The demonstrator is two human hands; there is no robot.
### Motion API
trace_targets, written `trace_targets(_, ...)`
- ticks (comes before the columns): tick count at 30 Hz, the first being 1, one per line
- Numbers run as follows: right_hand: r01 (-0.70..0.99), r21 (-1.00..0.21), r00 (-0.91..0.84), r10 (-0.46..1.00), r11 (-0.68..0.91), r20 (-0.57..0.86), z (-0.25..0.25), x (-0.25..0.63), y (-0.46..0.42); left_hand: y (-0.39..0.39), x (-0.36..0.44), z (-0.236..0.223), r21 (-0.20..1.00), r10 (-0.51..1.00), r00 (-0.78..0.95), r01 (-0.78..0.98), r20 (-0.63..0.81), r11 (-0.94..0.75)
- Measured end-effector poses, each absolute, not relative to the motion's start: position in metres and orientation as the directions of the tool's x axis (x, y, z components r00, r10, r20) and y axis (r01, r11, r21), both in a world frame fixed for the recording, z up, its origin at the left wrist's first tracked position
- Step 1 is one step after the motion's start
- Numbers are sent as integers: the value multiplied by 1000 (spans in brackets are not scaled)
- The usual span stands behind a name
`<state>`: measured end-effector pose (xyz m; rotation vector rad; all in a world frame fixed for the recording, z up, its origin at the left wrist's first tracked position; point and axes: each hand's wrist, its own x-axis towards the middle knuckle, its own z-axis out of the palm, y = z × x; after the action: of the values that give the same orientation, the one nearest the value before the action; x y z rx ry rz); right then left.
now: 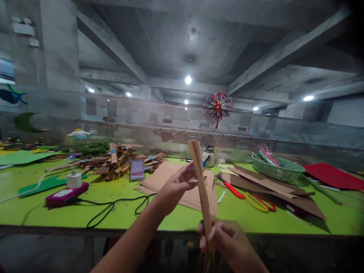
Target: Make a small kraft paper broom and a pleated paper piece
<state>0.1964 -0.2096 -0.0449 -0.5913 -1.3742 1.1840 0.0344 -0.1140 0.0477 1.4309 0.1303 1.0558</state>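
A long folded bundle of brown paper [201, 182] stands nearly upright in front of me, its pleated layers showing at the top end. My right hand [226, 237] is closed around its lower end, with thin yellow strings [209, 258] hanging below the grip. Beside the bundle's middle is my left hand [174, 189], thumb and fingers apart and stretched toward it. Some of its fingertips pass behind the paper, so contact there is unclear. Under and behind the hands lie flat brown paper sheets [162, 176] on the green table [122, 214].
Left of the sheets are a heap of brown paper bundles [105, 167] and a purple power strip [66, 195] with a black cord. To the right lie a red-handled cutter [234, 190], scissors [257, 203], brown card [305, 204] and a green basket [277, 168]. A jar [209, 155] stands behind.
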Motion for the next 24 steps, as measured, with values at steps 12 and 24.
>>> trace_targets(12, -388, -881, -153, 924, 271, 351, -61, 249, -225, -107, 51, 41, 938, 697, 629, -209, 344, -275)
trace_targets(24, 68, -917, -131, 915, 392, 381, -63, 267, -237, -108, 39, 57, 892, 822, 453, -431, 344, -135)
